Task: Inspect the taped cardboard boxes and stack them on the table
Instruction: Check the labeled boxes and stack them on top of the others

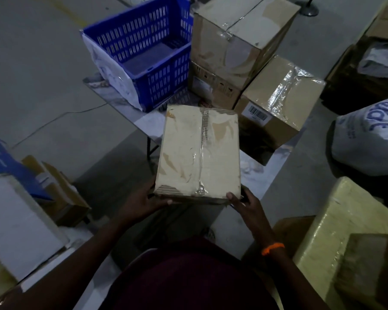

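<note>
I hold a pale flat cardboard box (198, 153) with clear tape along its middle seam, in the air above the near end of the table (148, 124). My left hand (141, 198) grips its near left corner and my right hand (244, 204) grips its near right corner, thumb on the top edge. On the table beyond stand a tall taped box (238, 34) on top of a lower box (211, 86), and beside them a tape-wrapped box with a barcode label (280, 101).
A blue slotted plastic crate (143, 54) stands on the table's far left. On the floor lie a white sack (370, 135) to the right, a yellow wrapped parcel (336, 231) at near right, and boxes (54, 189) to the left.
</note>
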### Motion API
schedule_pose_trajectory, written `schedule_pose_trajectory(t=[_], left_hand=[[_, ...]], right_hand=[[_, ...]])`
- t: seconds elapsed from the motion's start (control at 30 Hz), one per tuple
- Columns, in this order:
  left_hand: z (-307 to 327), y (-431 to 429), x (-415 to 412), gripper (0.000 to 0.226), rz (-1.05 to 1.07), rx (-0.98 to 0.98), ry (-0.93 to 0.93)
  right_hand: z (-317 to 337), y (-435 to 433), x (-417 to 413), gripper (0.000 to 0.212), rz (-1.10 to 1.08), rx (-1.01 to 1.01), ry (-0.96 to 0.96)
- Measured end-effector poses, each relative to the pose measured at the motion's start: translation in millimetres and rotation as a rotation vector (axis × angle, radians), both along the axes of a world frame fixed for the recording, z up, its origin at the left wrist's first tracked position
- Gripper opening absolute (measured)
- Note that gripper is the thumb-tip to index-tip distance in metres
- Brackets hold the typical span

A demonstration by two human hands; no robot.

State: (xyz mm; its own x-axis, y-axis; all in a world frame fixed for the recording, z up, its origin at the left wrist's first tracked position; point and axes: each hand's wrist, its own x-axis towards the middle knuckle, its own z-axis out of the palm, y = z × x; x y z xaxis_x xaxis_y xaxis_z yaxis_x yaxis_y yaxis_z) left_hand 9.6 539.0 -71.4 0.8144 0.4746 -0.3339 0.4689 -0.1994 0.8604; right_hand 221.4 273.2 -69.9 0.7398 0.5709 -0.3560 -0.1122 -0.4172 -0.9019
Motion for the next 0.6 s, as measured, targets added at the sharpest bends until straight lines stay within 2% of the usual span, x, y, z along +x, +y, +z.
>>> schedule_pose_trajectory(t=[0.13, 0.27, 0.33, 0.43, 0.5, 0.6], left_hand=[[6, -9, 0, 0.036, 0.099, 0.106, -0.048], [47, -7, 22, 0.019, 0.245, 0.211, -0.175], [73, -4, 34, 0.026, 0.306, 0.219, -0.224], [101, 2, 51, 0.054, 0.276, 0.270, -0.368], [117, 3, 62, 0.059, 0.263, 0.183, -0.425], [127, 3, 84, 0.056, 0.225, 0.057, -0.425]], right_hand=[[12, -2, -15, 0.042, -0.010, 0.008, -0.044], [56, 14, 0, 0.041, -0.090, 0.131, -0.091], [79, 21, 11, 0.048, -0.111, 0.199, -0.140], [107, 25, 28, 0.053, -0.126, 0.283, -0.222], [121, 27, 38, 0.062, -0.138, 0.313, -0.223], [133, 27, 55, 0.073, -0.143, 0.309, -0.196]])
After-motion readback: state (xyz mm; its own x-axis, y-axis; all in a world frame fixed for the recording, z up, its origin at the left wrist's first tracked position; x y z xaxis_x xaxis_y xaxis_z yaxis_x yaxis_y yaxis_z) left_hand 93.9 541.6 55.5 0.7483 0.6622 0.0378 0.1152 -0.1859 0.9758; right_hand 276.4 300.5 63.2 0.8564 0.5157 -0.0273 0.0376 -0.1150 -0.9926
